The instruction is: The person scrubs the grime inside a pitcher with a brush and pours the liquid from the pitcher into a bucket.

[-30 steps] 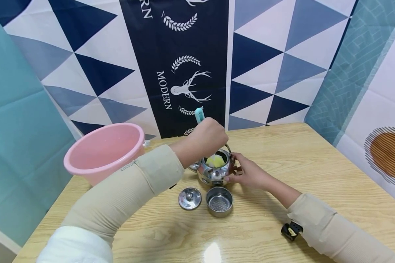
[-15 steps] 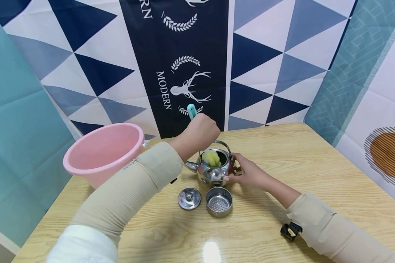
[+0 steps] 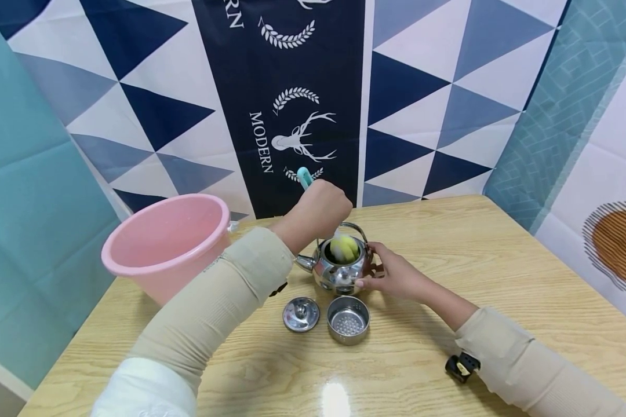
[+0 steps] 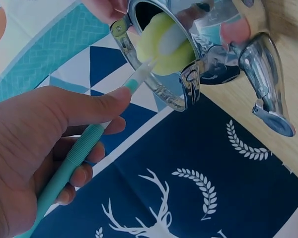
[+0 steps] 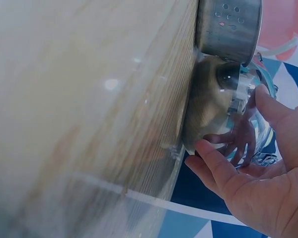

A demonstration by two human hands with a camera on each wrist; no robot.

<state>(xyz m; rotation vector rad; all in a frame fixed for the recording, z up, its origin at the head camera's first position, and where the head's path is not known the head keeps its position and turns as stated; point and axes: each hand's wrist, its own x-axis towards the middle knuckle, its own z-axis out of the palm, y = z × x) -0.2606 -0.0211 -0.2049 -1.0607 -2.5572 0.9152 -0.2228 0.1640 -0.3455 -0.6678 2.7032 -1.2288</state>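
My left hand (image 3: 320,205) grips the teal handle of a sponge bottle brush (image 4: 87,141), thumb laid along its shaft in the left wrist view. The brush's yellow-green sponge head (image 3: 343,249) sits in the mouth of a shiny metal teapot (image 3: 339,281), blurred in the head view. Thumb and fingers of my right hand (image 3: 396,275) hold the teapot's rounded side, opposite the spout (image 4: 265,74). The teapot's arched handle (image 4: 161,94) stands up over the opening. In front of it are a round metal lid (image 3: 301,314) and a perforated strainer basket (image 3: 348,321).
A large pink basin (image 3: 167,237) stands at the left of the wooden table (image 3: 428,231), beside my left forearm. A patterned wall covering (image 3: 313,69) rises behind the table's back edge. A black strap (image 3: 461,366) hangs under my right sleeve.
My left hand has shifted left, then slightly back right, and the sponge head has moved about in the teapot's mouth. My right hand and the teapot have stayed in place.
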